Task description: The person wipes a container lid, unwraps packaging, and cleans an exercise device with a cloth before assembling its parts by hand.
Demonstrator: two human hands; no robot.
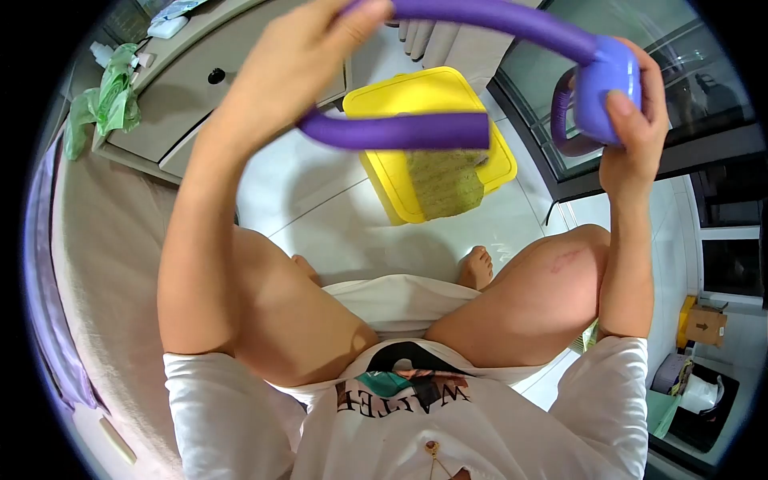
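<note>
A purple foam-padded thigh exerciser (496, 18) is held up in front of me, above the floor, its padded loops spread to left and right. My left hand (308, 52) grips the bend of the longer padded loop near the top edge, which cuts off part of the fingers. One straight padded end (432, 131) of that loop points right, below the hand. My right hand (644, 124) is closed around the lighter violet hub (604, 92), thumb across its front. The second loop (562, 112) shows behind the hub, partly hidden.
On the tiled floor ahead stands a yellow lidded box (392, 96) with a grey-green cloth (444, 188) on it. A drawer cabinet (172, 104) is at the left, with a green plastic bag (116, 96) on its corner. A dark-framed glass door (512, 88) stands at the right.
</note>
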